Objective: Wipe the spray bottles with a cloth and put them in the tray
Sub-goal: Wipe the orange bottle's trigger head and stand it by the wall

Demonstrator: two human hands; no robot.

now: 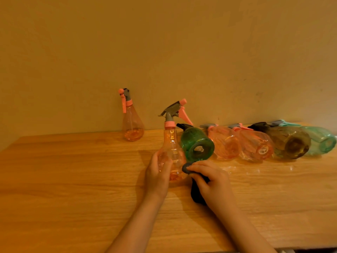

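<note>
A person's left hand [158, 171] grips the belly of an upright orange spray bottle [172, 152] on the wooden table [73, 179], its long axis vertical and trigger head pointing right. The right hand [209, 181], just beside it on the right, pinches a dark cloth [197, 194] against the bottle's lower side, so it appears to be the nearer wiping hand. No tray is in view; five more bottles [255, 143] lie on their sides at right, the farthest cut off by the frame, and another orange bottle [131, 123] stands by the wall.
</note>
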